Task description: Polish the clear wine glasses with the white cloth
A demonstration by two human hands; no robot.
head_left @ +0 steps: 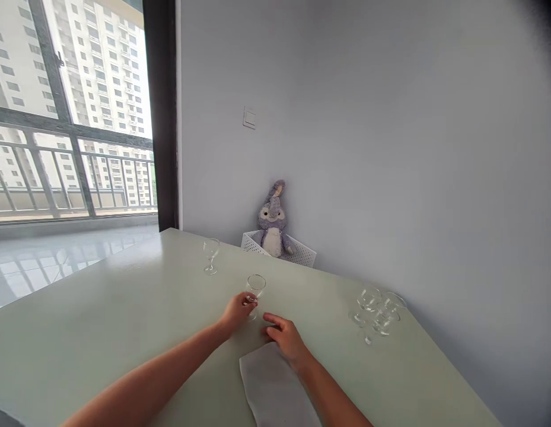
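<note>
Near the middle of the table (124, 308), a clear stemmed glass (256, 284) stands upright. My left hand (240, 311) has its fingers closed around the lower bowl and stem of this glass. Just to the right, my right hand (284, 335) is apart from the glass, fingers stretched toward its foot with nothing in them. A folded grey cloth (275, 385) lies flat below my right hand, partly covered by the wrist and forearm. Farther back to the left, another stemmed glass (211, 249) stands upright by itself.
Several clear glasses (382, 314) are grouped at the table's right side, some apparently lying over. Behind the far edge, a purple plush rabbit (273, 222) sits in a white perforated basket (304, 254). Walls border the back and right; a window (75, 118) is at left.
</note>
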